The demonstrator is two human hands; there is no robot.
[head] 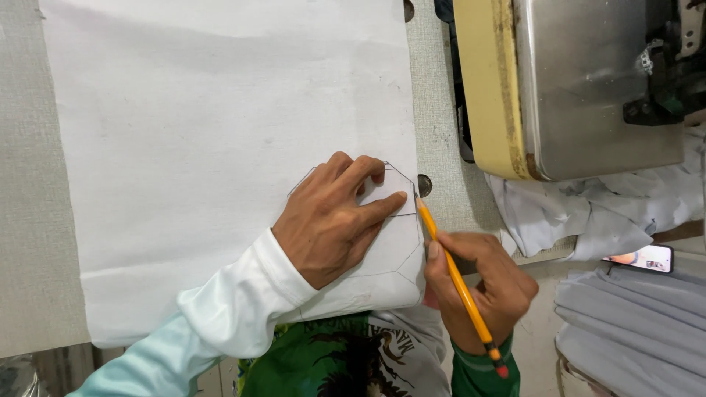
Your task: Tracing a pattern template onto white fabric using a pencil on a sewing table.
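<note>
White woven fabric sheet (220,132) is lying flat across the grey textured desk (29,220), its near right corner sitting just under both hands, and it is carrying a faint pencilled many-sided outline around the small pale paper template (388,192). In my judgement the cloth is the likeliest thing to slip: it is hanging slightly over the desk edge near the person's body, so any drag from the pencil could be pulling it and skewing the line. The template could also be creeping sideways if the pressure on it is easing, which would be doubling the outline. The cream and steel sewing machine (573,88) is standing well apart to the right, with crumpled pale cloth (581,213) below it.

The left hand (331,220) is lying palm down on the template, its grip spread, fingertips pressing the paper flat. The right hand (482,290) is coming in from below, its grip pinching the yellow wooden pencil (456,276), whose tip is touching the fabric just beside the template's right edge
</note>
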